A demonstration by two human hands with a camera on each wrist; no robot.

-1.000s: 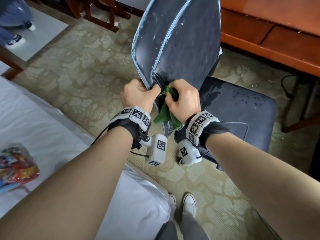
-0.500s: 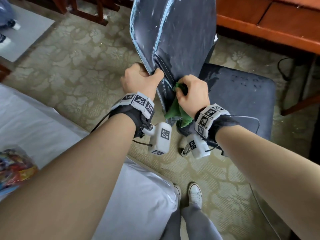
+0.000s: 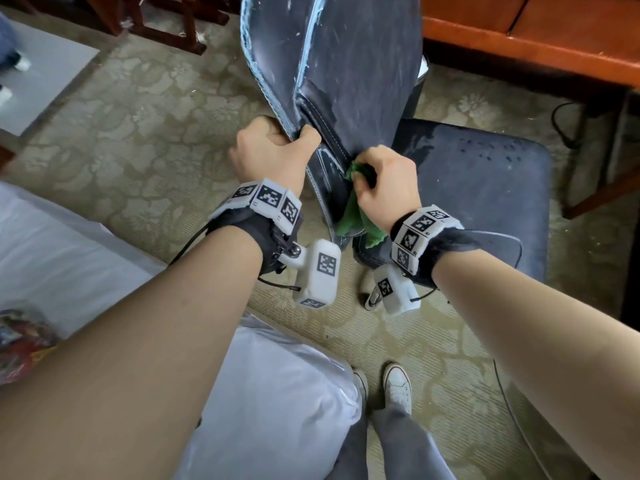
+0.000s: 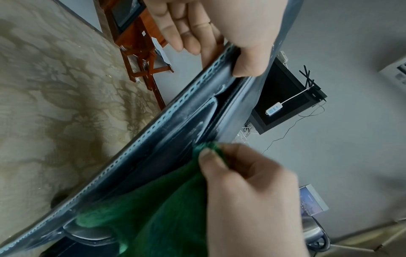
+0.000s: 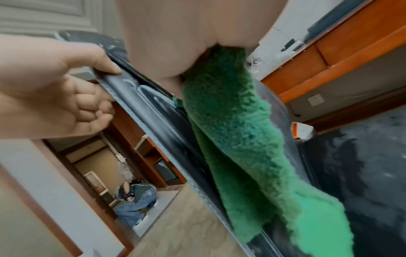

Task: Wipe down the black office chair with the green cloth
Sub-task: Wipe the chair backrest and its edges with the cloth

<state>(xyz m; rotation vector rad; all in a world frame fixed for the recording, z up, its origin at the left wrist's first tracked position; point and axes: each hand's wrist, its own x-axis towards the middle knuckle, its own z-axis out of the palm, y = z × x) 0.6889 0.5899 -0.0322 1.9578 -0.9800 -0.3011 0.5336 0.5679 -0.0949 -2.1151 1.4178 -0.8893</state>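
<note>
The black office chair [image 3: 346, 64] stands in front of me, its worn backrest streaked with white scuffs and its seat [image 3: 485, 181] to the right. My left hand [image 3: 273, 150] grips the lower edge of the backrest [image 4: 197, 97], thumb on one side and fingers curled behind. My right hand [image 3: 384, 188] holds the fuzzy green cloth [image 3: 353, 216] bunched in its fingers and presses it into the fold at the backrest's base. The rest of the cloth [image 5: 241, 147] hangs down below the hand. In the left wrist view the right thumb pins the cloth [image 4: 153, 208] against the seam.
A bed with white sheets [image 3: 69, 258] lies at my left, with a colourful bag [image 3: 20, 341] on it. An orange-brown wooden desk [image 3: 536, 32] runs behind the chair. Patterned carpet [image 3: 138, 126] covers the floor. Another person [image 5: 136, 200] crouches far off.
The right hand with the cloth has slid to the right and slightly down along the backrest's base. The left hand keeps its grip on the backrest edge.
</note>
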